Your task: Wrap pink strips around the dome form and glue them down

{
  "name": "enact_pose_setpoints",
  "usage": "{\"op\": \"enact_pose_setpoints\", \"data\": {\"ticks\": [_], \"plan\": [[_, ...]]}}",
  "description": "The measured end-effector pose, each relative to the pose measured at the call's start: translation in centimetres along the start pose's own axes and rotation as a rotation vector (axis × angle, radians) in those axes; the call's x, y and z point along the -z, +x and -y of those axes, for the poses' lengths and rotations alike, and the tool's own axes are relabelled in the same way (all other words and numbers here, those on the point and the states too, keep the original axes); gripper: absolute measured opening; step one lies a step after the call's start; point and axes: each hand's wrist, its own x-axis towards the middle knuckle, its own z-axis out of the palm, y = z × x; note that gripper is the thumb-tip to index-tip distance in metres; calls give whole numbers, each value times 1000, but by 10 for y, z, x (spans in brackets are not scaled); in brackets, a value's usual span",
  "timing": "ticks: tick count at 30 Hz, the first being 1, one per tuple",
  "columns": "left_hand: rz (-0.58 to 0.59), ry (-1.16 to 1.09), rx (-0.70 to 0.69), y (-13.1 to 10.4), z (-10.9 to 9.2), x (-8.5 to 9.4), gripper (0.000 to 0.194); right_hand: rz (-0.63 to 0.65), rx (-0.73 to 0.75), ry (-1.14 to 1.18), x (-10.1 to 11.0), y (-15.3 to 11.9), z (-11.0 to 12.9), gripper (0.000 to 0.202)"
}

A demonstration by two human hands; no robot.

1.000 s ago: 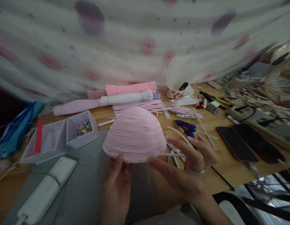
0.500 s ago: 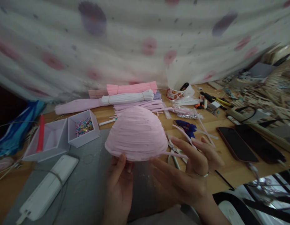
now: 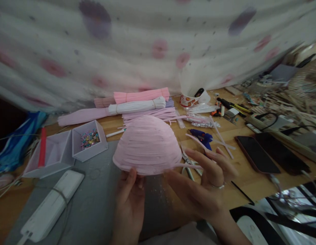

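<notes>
A pale pink dome (image 3: 147,146) of closely wound pipe cleaner rows is held up over the grey mat, rim downward. My left hand (image 3: 131,200) grips its front rim, thumb outside and fingers underneath. At the rim's right end is my right hand (image 3: 204,183), somewhat blurred, with a ring on one finger. A loose pink pipe cleaner (image 3: 187,165) runs from the rim into its fingers, and a strand end (image 3: 196,140) sticks out above them. The thumb side of that hand is close to or touching the rim. Scissors (image 3: 190,166) lie partly hidden behind it.
Bundles of pipe cleaners (image 3: 137,105) lie at the back. Left are white trays (image 3: 90,154), one holding beads, and a white power strip (image 3: 53,207). Right are a blue glue gun (image 3: 202,135), phones (image 3: 257,153), a paper cup (image 3: 190,99) and pliers (image 3: 234,106).
The whole view has shifted slightly. My right hand has moved a little at the rim; my left hand keeps its hold on the dome.
</notes>
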Motion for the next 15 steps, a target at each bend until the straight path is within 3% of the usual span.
{"op": "enact_pose_setpoints", "data": {"ticks": [3, 10, 15], "plan": [[-24, 4, -10, 1, -1, 2, 38, -83, 14, -47, 1, 1, -4, 10], [-25, -7, -12, 3, 1, 4, 35, -138, -32, -44, -4, 4, -2, 14], [-5, -9, -10, 2, 0, 4, 38, -70, -14, -31, -4, -1, -6, 14]]}}
